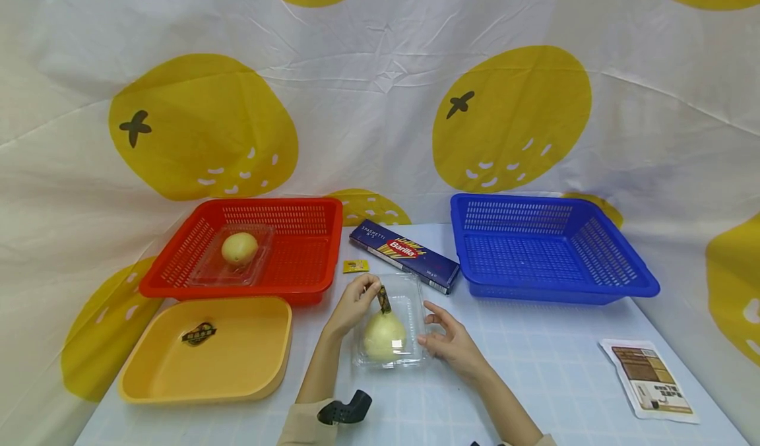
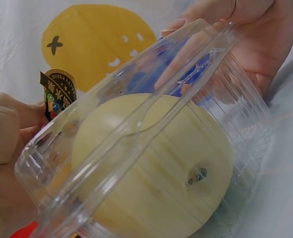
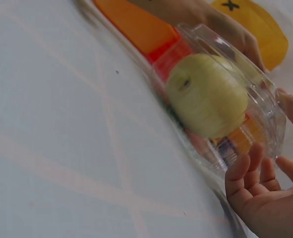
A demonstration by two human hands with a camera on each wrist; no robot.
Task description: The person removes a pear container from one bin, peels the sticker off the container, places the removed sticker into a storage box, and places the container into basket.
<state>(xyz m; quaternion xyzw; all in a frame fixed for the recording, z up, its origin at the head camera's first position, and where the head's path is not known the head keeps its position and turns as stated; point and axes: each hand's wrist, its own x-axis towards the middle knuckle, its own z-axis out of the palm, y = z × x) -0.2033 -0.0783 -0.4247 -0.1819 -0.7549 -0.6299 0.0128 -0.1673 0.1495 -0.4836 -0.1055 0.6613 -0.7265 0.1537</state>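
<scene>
A clear plastic clamshell box (image 1: 410,301) with a round pale-yellow fruit (image 1: 384,340), like an Asian pear, stands on the table between both hands. My left hand (image 1: 354,304) pinches a black-and-gold label (image 1: 383,299) between thumb and fingertips, over the box's lid. In the left wrist view the label (image 2: 60,94) stands upright and curved beside the lid; whether part of it touches the plastic I cannot tell. At the box's right side, my right hand (image 1: 454,347) touches the edge with loosely bent fingers, as the right wrist view shows its fingers (image 3: 251,171) beside the plastic.
A red basket (image 1: 303,248) at back left holds another boxed fruit (image 1: 239,249). In front of it sits a yellow tub (image 1: 237,360). Behind the hands lie a spaghetti box (image 1: 405,254) and a small yellow packet (image 1: 355,266). To the right are a blue basket (image 1: 516,254) and a pouch (image 1: 650,380).
</scene>
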